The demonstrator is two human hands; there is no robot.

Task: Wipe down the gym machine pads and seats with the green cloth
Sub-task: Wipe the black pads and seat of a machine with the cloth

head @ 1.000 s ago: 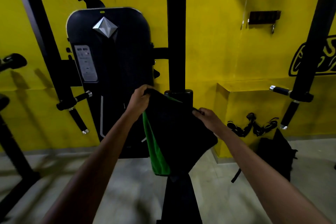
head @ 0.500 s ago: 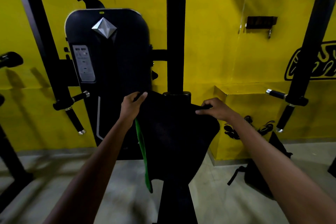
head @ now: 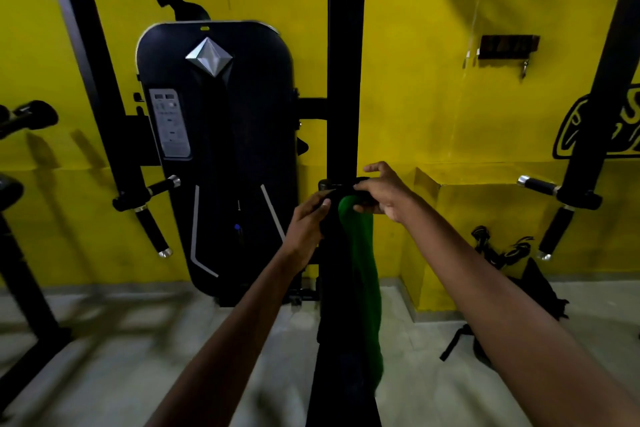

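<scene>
Both my hands are up at the top of the green cloth (head: 362, 274), right in front of the black upright post (head: 344, 73) of the machine. My left hand (head: 306, 225) has its fingers curled and pinching the cloth's upper edge from the left, thumb tucked against the dark side of the fabric. My right hand (head: 381, 196) grips the bunched top from the right, thumb and lower fingers closed around it, while the index finger sticks up clear of the cloth. The cloth hangs straight down from the two hands as a long narrow drape, green on its right side and dark on its left, blurred toward the bottom, covering the lower part of the post. To the left stands the black weight-stack cover (head: 214, 156) with its silver diamond badge (head: 209, 56). A black bag (head: 535, 302) lies on the floor (head: 138, 340) at right, against the yellow wall (head: 433, 80).
</scene>
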